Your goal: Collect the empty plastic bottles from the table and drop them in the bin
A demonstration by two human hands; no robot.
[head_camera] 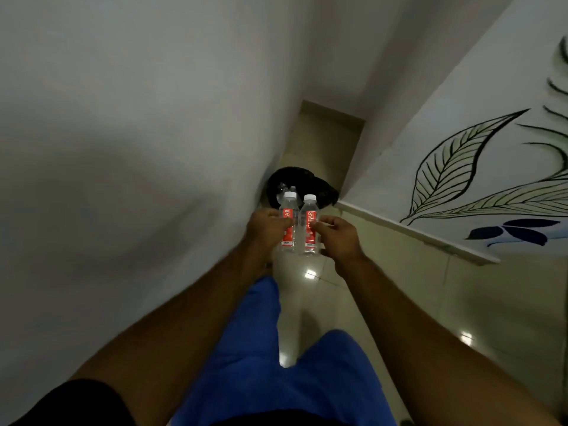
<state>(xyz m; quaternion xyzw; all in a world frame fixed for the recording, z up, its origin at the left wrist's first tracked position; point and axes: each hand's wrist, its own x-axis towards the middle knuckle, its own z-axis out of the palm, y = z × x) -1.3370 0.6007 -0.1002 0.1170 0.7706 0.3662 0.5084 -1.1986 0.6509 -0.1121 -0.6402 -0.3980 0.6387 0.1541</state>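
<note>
My left hand (266,227) grips a clear plastic bottle (289,221) with a white cap and a red label, held upright. Beside it, my right hand (339,233) grips a second bottle (308,226) of the same kind, also upright. The two bottles almost touch. Just beyond them on the floor stands a bin (319,192) lined with a black bag, pushed against the left wall. Inside the bin, behind the bottle caps, another clear bottle (282,189) shows partly. The held bottles are in front of the bin's near rim.
A plain white wall (138,149) runs close along my left. A wall with painted leaves (461,167) and a low tiled skirting stands on the right. Glossy beige floor tiles (307,302) form a narrow passage. My legs in blue shorts (261,364) are below.
</note>
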